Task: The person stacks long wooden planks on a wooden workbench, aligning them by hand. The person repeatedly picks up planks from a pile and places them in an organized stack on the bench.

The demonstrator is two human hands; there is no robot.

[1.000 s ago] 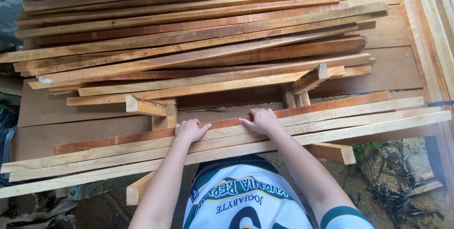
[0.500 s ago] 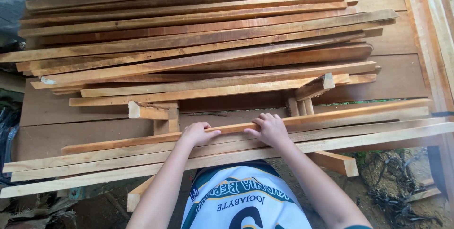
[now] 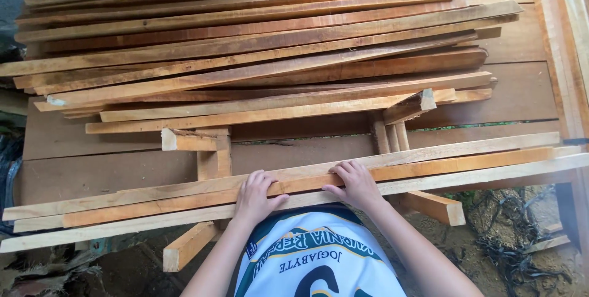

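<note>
Both hands — left hand (image 3: 254, 194), right hand (image 3: 356, 181) — lie spread flat on the slats (image 3: 429, 165) low in frame; the big stack (image 3: 257, 57) above sits untouched.

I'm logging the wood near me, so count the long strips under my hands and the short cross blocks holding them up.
Long strips under the left hand and right hand: 3
Short cross blocks poking out below them: 2
Total: 5
</note>
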